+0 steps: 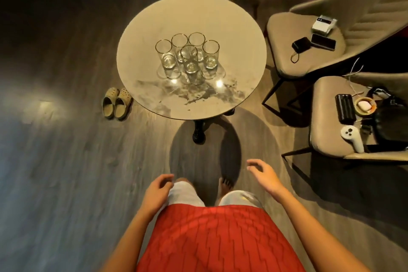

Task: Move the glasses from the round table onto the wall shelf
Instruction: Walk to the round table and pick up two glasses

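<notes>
Round desk [141, 28] ahead of me, base mostly hidden beneath the top. Two chairs [284, 51] off its right edge, cut by the frame, cluttered with small dark items hard to identify. Five glasses [189, 57] clustered upright at desk centre, clear, overlapping. My left hand [157, 191] and right hand [263, 175] hang loosely spread, empty, well short of the near edge. Wall shelf out of view.

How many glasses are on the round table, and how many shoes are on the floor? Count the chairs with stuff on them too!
Glasses on the round table: 5
Shoes on the floor: 2
Chairs with things on their seats: 2
Total: 9
</notes>
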